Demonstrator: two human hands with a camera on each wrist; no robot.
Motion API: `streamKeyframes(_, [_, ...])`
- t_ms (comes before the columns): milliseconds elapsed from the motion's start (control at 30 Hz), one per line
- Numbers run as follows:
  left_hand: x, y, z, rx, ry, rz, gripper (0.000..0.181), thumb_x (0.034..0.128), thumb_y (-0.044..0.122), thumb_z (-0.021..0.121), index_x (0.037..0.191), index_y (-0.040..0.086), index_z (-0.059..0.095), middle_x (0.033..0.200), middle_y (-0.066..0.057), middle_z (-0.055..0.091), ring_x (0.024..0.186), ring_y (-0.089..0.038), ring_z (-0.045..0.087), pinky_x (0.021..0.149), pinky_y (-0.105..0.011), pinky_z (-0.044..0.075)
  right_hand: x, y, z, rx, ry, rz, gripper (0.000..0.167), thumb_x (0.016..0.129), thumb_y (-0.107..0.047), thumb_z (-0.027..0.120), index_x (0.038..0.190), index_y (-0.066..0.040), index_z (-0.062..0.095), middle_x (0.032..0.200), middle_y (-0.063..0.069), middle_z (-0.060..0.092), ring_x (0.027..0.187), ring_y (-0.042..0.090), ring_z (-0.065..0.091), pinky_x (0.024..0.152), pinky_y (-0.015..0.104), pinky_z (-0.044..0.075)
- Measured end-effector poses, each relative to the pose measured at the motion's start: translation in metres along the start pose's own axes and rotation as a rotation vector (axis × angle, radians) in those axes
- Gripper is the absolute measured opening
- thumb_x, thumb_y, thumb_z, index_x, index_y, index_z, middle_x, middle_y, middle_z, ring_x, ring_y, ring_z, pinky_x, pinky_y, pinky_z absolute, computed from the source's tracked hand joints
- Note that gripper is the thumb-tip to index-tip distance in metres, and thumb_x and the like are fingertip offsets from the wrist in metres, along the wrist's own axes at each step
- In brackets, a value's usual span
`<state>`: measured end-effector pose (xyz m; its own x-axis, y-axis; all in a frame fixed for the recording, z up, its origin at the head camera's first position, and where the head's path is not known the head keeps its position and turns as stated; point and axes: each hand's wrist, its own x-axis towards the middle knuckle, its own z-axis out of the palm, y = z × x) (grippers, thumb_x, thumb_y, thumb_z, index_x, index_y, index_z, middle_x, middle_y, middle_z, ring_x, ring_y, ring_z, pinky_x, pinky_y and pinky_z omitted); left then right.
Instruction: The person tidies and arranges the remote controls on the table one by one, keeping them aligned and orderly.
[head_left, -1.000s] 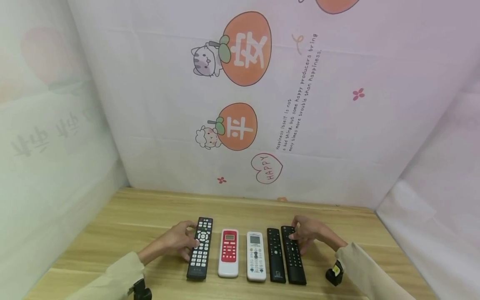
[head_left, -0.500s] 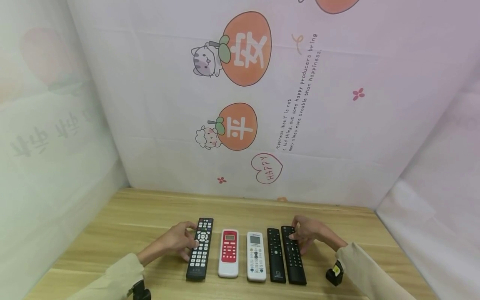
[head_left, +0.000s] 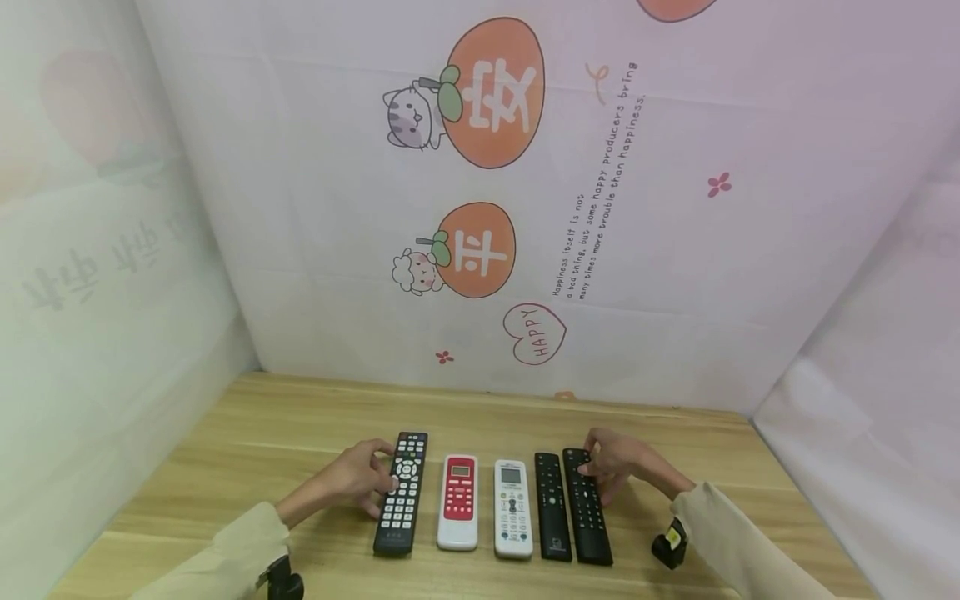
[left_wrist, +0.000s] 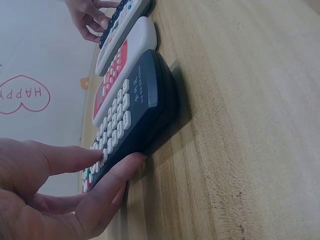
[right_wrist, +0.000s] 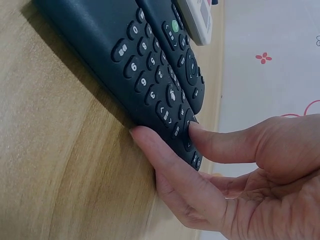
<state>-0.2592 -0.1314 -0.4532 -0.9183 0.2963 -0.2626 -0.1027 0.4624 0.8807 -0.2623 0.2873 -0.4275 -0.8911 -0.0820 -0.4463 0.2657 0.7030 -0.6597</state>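
Observation:
Five-in-a-row is replaced here by several remote controls lying side by side on the wooden table. At the left end, my left hand (head_left: 358, 479) pinches a black remote control with white buttons (head_left: 402, 500); in the left wrist view, the thumb (left_wrist: 75, 159) presses on its keys and the fingers lie along its side. At the right end, my right hand (head_left: 617, 462) grips an all-black remote control (head_left: 588, 512). Its thumb (right_wrist: 220, 145) rests on the buttons in the right wrist view, the other fingers against the edge. Both remotes lie on the table.
Between the hands lie a red-and-white remote (head_left: 458, 504), a white remote (head_left: 513, 510) and a second black remote (head_left: 553, 510), which sits close to the right-hand one. Behind the wooden table (head_left: 330, 408) stands a printed cloth wall (head_left: 315, 208), with cloth at both sides.
The head view has tilted very slightly, so everything sits a little higher. The black remote under my left hand has turned a touch; my right hand stays in place.

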Motion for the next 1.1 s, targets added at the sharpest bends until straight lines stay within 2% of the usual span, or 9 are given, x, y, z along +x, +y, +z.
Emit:
streamKeyframes(200, [0.001,-0.002,0.001,-0.001,0.004,-0.001,0.066,0.0858,-0.01,0.074,0.145,-0.012,0.044,0.097,-0.02,0.063,0.07,-0.028,0.069,0.058,-0.039,0.063,0.0,0.0,-0.001,0.003,-0.007,-0.001,0.034,0.1,0.002,0.065,0.127,0.008,0.046,0.1,0.026,0.064,0.091,0.032,0.072,0.07,0.042,0.065])
streamKeyframes(500, [0.0,-0.004,-0.001,0.0,0.006,0.008,0.065,0.0869,-0.008,0.073,0.145,-0.014,0.045,0.1,-0.021,0.062,0.077,-0.028,0.069,0.059,-0.039,0.063,-0.004,0.001,-0.002,0.022,0.011,-0.02,0.037,0.098,0.001,0.067,0.127,0.009,0.046,0.096,0.025,0.061,0.087,0.033,0.069,0.068,0.044,0.065])
streamKeyframes(667, [-0.001,-0.004,-0.004,0.022,0.044,-0.011,0.058,0.091,-0.009,0.065,0.144,-0.014,0.044,0.102,-0.021,0.064,0.078,-0.028,0.07,0.06,-0.038,0.063,-0.005,0.0,-0.002,0.001,0.017,-0.031,0.036,0.1,-0.003,0.067,0.127,0.009,0.047,0.097,0.024,0.062,0.088,0.033,0.068,0.068,0.045,0.065])
streamKeyframes(833, [-0.003,-0.004,-0.008,0.046,0.094,0.004,0.052,0.0937,-0.006,0.061,0.143,-0.016,0.045,0.104,-0.024,0.063,0.073,-0.026,0.069,0.059,-0.038,0.063,-0.005,-0.001,-0.002,-0.015,0.011,-0.022,0.032,0.102,-0.007,0.065,0.125,0.008,0.048,0.097,0.023,0.061,0.088,0.033,0.067,0.068,0.046,0.065])
streamKeyframes(933, [-0.005,-0.003,-0.012,0.093,0.122,0.029,0.05,0.0957,-0.004,0.061,0.143,-0.014,0.047,0.104,-0.021,0.064,0.065,-0.023,0.065,0.057,-0.037,0.062,-0.004,-0.001,-0.002,-0.026,0.01,-0.013,0.031,0.103,-0.009,0.063,0.125,0.008,0.049,0.098,0.023,0.061,0.088,0.032,0.067,0.067,0.046,0.065])
streamKeyframes(1100, [-0.004,-0.003,-0.019,0.297,0.207,0.135,0.046,0.0971,0.001,0.06,0.141,-0.01,0.053,0.101,-0.015,0.069,0.06,-0.018,0.059,0.051,-0.032,0.053,-0.003,-0.001,-0.004,-0.046,0.013,-0.01,0.03,0.104,-0.011,0.062,0.124,0.007,0.049,0.098,0.024,0.062,0.088,0.033,0.067,0.067,0.047,0.065])
